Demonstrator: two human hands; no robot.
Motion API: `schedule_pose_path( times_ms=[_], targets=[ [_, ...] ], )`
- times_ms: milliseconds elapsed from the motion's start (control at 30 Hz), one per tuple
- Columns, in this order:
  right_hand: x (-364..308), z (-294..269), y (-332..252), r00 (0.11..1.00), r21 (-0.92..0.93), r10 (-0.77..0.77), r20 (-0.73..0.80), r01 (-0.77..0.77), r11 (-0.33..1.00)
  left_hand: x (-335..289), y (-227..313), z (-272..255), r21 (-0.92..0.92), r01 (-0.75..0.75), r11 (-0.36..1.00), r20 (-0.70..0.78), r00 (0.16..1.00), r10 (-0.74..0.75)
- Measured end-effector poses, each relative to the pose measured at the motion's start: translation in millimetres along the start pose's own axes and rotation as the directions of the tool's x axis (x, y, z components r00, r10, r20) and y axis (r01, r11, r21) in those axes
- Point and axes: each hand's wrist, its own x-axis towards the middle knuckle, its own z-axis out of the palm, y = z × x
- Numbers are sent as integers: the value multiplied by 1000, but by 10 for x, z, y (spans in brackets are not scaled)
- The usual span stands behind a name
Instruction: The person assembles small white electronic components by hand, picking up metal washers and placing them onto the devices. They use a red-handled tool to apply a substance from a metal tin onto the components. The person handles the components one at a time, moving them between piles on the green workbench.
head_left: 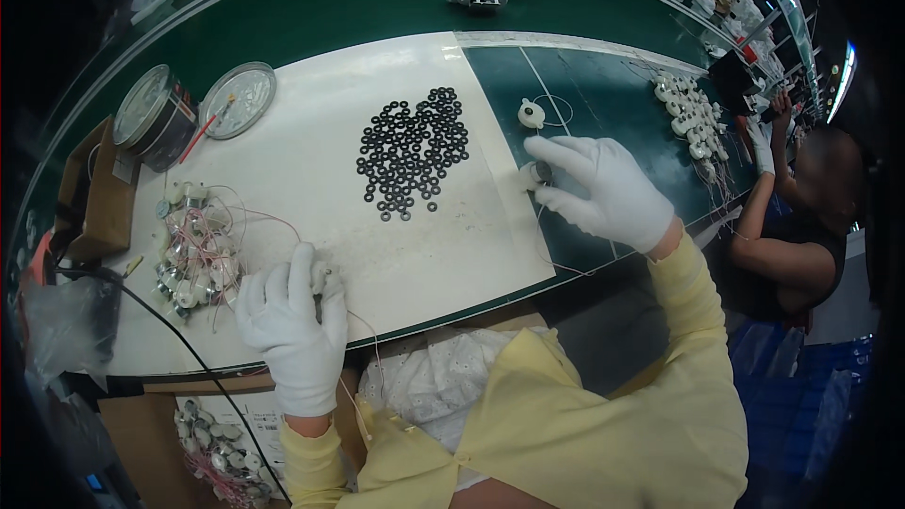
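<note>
My left hand (pixel 297 325), in a white glove, is closed on a small motor (pixel 325 281) held between thumb and fingers, its thin wire hanging over the table's front edge. Beside that hand lies a tangled heap of similar motors (pixel 203 245), white and metal with pinkish wires. My right hand (pixel 608 188), also gloved, pinches another small motor (pixel 540 172) with a dark round face; its wire loops down over the green mat. Just beyond the right fingers, one white motor (pixel 531 114) lies on the mat. Many black rubber rings (pixel 413 153) are spread across the white board between my hands.
At left stand a tub (pixel 156 118), a round lid (pixel 240 99) with a red-handled brush (pixel 200 137), and a cardboard box (pixel 99 193). Rows of motors (pixel 693 118) lie far right, near another person (pixel 801 198). A carton of motors (pixel 217 443) sits below the table.
</note>
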Motion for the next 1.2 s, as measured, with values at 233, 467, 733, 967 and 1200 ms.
schedule_pose_path(
  times_ms=[233,467,733,967,1200],
  targets=[
    [18,219,75,980,-102,173,102,-162,981,19,20,30,19,-14,1000,-2,1000,14],
    [360,423,145,971,462,193,144,-239,854,8,-14,5,-21,38,999,35,999,-37],
    [461,437,157,946,544,226,233,-320,776,-6,-5,-27,-12,104,995,115,988,-102],
    [407,392,155,915,567,257,311,-396,722,-2,4,-33,-1,132,991,147,981,-130],
    [495,291,15,766,521,407,498,-639,566,-13,-4,-25,23,121,992,145,982,-123]
  ],
)
